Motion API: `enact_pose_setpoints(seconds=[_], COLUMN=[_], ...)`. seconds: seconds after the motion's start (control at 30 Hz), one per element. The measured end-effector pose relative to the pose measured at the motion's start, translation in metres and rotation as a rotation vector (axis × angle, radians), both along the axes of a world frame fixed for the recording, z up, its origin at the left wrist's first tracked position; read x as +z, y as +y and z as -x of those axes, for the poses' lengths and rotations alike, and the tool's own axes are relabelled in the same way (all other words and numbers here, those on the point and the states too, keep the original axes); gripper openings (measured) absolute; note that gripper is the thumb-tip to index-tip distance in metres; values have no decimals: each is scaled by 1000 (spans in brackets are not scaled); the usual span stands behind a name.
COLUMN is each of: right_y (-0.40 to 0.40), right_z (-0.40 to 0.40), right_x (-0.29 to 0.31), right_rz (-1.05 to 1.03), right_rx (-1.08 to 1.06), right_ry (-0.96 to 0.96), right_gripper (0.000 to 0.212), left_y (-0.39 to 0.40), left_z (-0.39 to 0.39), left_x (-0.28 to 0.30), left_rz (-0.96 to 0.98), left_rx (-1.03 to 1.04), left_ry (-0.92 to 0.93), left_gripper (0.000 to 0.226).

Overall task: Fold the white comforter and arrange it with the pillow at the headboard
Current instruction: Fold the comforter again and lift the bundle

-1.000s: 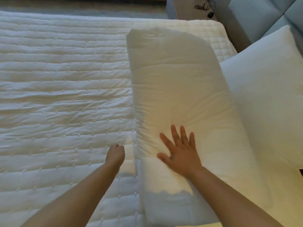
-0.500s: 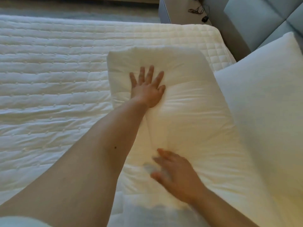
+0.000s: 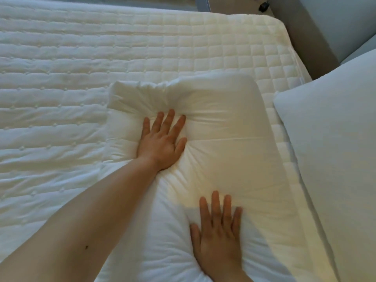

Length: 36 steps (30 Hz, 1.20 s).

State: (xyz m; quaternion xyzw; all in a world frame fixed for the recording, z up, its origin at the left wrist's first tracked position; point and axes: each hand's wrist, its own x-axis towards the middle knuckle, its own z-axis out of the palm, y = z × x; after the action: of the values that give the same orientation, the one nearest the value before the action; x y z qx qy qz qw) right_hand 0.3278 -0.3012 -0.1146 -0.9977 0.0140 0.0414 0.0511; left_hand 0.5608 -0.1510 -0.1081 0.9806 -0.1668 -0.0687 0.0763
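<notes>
While both palms lie flat on it, the folded white comforter (image 3: 223, 151) sits as a long thick bundle on the quilted mattress cover (image 3: 81, 78), running from the near edge of view up toward the far right corner of the bed.

Left hand (image 3: 162, 139): fingers spread and released, grasping nothing. Palm pushed down into the far part of the comforter, just short of its far end. Fabric dents under it; creases fan out from the fingertips toward the far left corner, which is puckered.

Right hand (image 3: 218, 231): also flat, fingers apart, nothing held. It rests on the near part of the comforter, to the right of the left forearm. Shallow folds spread out around it.

Pillow (image 3: 329, 159): white, large, lying to the right of the comforter. A narrow strip of mattress cover shows between the two along most of their length; whether they touch lower down, cannot tell. Its far corner comes up near the grey padded headboard (image 3: 325, 27) at upper right.

Mattress cover: long horizontal stitched channels on the left, small squares toward the headboard end.

Small dark object (image 3: 264, 6) at the top edge, beyond the bed corner; too small to identify.
</notes>
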Motion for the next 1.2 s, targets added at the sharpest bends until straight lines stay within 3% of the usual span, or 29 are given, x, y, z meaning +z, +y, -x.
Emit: enact_pose_setpoints(seconds=[0.1,0.2,0.3,0.37,0.4,0.47,0.57,0.73,0.87,1.0,1.1,1.2], right_y=[2,0,-2,-1,-2,-2,-4,-6,-11,-9,-14,-7], right_z=[-4,0,4,5,5,5,3,-4,-3,-1,5,41], right_x=[-24,-25,-22,-20,-20,-22,-27,-39,-40,-13,30,97], right_rz=[2,-20,-38,-26,-21,-11,-11,-20,-70,-108,-67,-215], right_rx=[-13,7,18,26,24,21,26,15,9,7,-1,34], right_ry=[-37,1,-16,-47,-46,-48,-41,-101,-4,45,97,197], right_gripper=[63,66,65,64,64,64,63,70,70,63,65,81], left_y=[-3,-11,-39,-62,-72,-80,-76,-89,-91,-85,-42,23], left_z=[-4,-1,-8,-19,-27,-47,-69,-81,-70,-33,23,84], left_x=[-6,31,91,108,108,89,37,3,16,71,113,120], left_rz=[-40,-51,178,273,243,109,-15,-65,-35,-8,-64,-162], left_rx=[0,40,164,122,59,-12,58,64,98,79,20,52], left_ry=[18,20,-201,-352,-344,-162,75,96,47,-48,-104,-19], left_gripper=[69,67,41,50,59,65,64,65,63,63,67,64])
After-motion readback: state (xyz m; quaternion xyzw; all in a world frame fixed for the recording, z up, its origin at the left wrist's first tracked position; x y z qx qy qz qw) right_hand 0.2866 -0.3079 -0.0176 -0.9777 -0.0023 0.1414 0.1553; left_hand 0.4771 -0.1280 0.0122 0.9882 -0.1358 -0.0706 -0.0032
